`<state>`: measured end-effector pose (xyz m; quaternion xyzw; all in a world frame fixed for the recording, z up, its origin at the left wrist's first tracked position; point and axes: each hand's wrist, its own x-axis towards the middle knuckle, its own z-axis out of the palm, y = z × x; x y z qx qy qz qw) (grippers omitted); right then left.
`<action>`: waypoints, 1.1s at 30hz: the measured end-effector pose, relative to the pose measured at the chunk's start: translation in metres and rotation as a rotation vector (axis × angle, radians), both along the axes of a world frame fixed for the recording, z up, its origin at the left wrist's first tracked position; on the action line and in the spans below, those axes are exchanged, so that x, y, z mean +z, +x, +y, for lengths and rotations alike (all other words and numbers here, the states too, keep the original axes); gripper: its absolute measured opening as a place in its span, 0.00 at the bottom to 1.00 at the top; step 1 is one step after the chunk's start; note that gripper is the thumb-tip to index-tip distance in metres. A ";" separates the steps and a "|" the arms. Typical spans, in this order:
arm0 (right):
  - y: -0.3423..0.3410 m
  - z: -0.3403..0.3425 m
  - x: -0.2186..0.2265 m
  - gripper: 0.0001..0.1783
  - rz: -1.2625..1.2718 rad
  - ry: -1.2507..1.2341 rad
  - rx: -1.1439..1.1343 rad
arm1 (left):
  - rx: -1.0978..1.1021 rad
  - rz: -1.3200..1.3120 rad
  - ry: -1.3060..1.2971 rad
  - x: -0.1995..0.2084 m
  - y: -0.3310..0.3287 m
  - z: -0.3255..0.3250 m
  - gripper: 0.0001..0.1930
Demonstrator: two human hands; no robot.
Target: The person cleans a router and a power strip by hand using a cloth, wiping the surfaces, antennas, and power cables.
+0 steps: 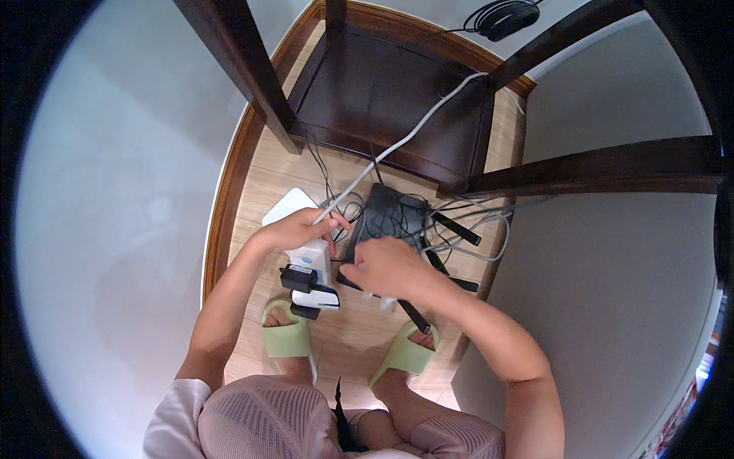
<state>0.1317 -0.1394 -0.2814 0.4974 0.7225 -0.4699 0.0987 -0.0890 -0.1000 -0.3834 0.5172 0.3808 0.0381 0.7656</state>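
My left hand (302,228) is closed around a thick white cord (405,138), just above a white power strip (312,252). The cord stretches from there up over the dark wooden shelf. Plugged into the strip are a black adapter (298,278), a white adapter (315,298) and another black plug (305,312). My right hand (388,268) hovers over the near edge of a black router (388,210), fingers curled in. Small whitish pieces (388,304) show below that hand; whether its fingers grip anything is hidden. Tangled thin cables lie on the router.
A white flat box (290,205) lies behind my left hand. Router antennas (456,229) stick out to the right, beside looped grey cable (506,237). Dark wooden legs and a low shelf (397,96) stand ahead. A coiled black cable (501,19) hangs at the back wall.
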 end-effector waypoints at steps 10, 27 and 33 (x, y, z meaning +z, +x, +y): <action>0.026 0.051 0.022 0.11 0.852 -0.035 -0.744 | 0.202 0.121 0.298 -0.017 -0.006 0.010 0.17; 0.077 0.069 0.008 0.12 0.804 -0.031 -1.041 | 0.512 -0.281 0.262 0.079 0.112 0.039 0.22; 0.080 0.072 -0.001 0.13 0.701 0.137 -0.942 | 0.709 -0.471 -0.196 0.070 0.098 0.038 0.05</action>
